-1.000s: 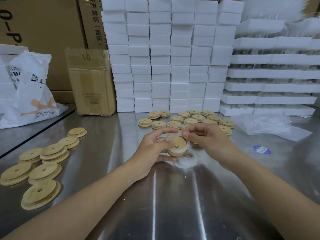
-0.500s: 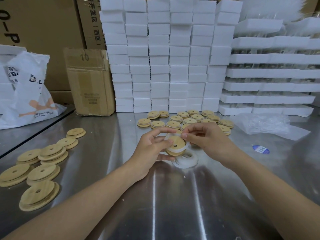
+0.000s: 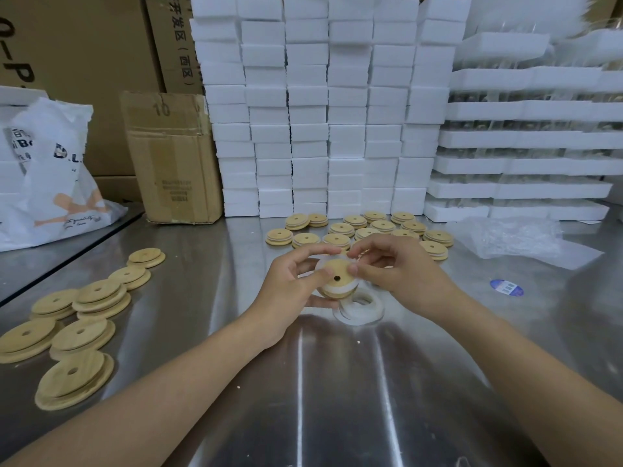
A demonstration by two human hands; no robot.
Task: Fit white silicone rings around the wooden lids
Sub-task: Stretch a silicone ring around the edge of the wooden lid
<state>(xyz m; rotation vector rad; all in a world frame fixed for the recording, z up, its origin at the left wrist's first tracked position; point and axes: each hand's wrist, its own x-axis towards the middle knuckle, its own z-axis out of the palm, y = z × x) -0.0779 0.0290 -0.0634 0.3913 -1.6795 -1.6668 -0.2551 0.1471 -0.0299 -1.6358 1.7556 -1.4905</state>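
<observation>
Here, just above the spare rings [image 3: 362, 308] on the desk [image 3: 337, 382], the left hand [image 3: 290, 284] grips the lid [image 3: 338, 267], fingers curled round its edge. The right hand [image 3: 401, 267] pinches the ring [image 3: 342, 291] at the rim. Best pin the seated side and roll the loose part over evenly. Since half a second ago, the ring sits further round the rim.

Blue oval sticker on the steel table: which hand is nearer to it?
Right. The right hand is left of the blue sticker, apart from it; the left hand is farther left, beyond the wooden lid both hold.
</observation>
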